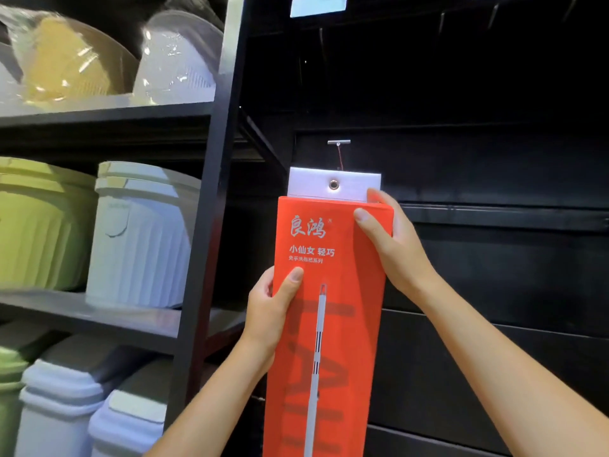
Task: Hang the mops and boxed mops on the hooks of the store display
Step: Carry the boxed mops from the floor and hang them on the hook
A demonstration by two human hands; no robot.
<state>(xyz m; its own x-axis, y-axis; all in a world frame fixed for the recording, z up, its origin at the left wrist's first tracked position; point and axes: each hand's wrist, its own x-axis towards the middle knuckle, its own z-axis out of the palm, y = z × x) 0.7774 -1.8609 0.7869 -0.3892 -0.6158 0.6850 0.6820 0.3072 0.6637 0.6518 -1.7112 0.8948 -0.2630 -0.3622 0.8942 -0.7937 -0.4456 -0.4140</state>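
Observation:
A tall orange boxed mop point(326, 324) stands upright in front of the dark display wall. Its white top flap point(313, 186) carries a metal eyelet point(333, 185), and a thin red string runs up from behind the flap to a small metal tag point(338, 143). My left hand point(268, 311) grips the box's left edge at mid-height, thumb on the front. My right hand point(392, 239) grips the upper right corner, thumb across the front and fingers behind. Dark hooks point(441, 23) stick out of the wall high above the box.
A black shelving unit point(211, 199) stands to the left. It holds wrapped bowls point(75, 64), a green tub point(36, 225), a white ribbed bucket point(138, 235) and lidded bins point(62, 404). A price label point(318, 4) sits at the top of the dark slatted wall point(494, 258).

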